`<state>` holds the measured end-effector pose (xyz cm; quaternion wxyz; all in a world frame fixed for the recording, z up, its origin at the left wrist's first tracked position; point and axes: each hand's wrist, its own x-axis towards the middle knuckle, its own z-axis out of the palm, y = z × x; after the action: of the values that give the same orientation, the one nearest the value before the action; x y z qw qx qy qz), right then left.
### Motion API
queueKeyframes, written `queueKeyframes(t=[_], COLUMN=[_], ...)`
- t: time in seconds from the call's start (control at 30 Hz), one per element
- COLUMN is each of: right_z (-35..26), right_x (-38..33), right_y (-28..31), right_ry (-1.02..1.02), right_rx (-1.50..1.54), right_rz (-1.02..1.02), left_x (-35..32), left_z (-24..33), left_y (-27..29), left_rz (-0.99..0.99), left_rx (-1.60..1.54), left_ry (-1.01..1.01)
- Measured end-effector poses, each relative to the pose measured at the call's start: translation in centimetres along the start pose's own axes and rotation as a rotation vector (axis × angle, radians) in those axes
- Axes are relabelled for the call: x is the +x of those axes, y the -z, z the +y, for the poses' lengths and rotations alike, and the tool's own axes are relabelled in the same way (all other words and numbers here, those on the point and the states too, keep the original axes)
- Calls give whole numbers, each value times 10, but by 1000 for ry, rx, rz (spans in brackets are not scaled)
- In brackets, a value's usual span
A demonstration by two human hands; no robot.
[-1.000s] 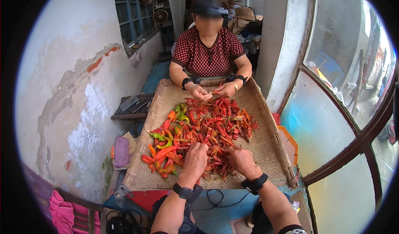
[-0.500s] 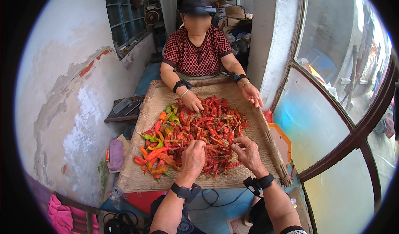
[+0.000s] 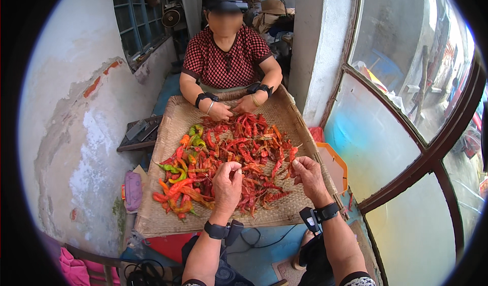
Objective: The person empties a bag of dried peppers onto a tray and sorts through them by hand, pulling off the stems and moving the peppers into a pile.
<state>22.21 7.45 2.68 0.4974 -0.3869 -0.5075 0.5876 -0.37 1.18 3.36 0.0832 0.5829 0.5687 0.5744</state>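
A heap of chili peppers (image 3: 229, 151), mostly red and many of them shrivelled, lies on a shallow woven tray (image 3: 147, 217) in front of me. Plumper green, yellow and orange peppers (image 3: 197, 133) gather along its left side. Over the near middle of the heap, my left hand (image 3: 227, 189) is closed in a pinch, and whatever its fingertips hold is hidden. My right hand (image 3: 311, 179), above the tray's right part, pinches a red chili pepper (image 3: 292, 158) between thumb and fingers. Both my wrists wear black bands.
Across the tray sits a person in a cap (image 3: 227, 57), both hands (image 3: 231, 110) close together at the heap's far edge. A peeling wall (image 3: 76, 108) stands left, a framed glass panel (image 3: 376, 123) right. An orange-edged tray (image 3: 333, 164) and a purple pouch (image 3: 133, 192) flank the woven tray.
My right hand has moved right and away from the heap with a red chili pepper. My left hand has lifted slightly. The other person's right-side hand has come in from the tray's edge.
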Motion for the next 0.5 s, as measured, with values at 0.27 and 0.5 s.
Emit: queueKeyframes(t=[0.27,0.5], right_z=[4,20], right_x=[23,21], right_y=[35,28], right_ry=[-30,-150], right_rx=[615,579], right_rz=[238,159], left_x=[1,-1], left_z=[-5,2], left_y=[-2,2], left_rz=[-73,-114], left_rx=[-83,-21], left_ry=[100,20])
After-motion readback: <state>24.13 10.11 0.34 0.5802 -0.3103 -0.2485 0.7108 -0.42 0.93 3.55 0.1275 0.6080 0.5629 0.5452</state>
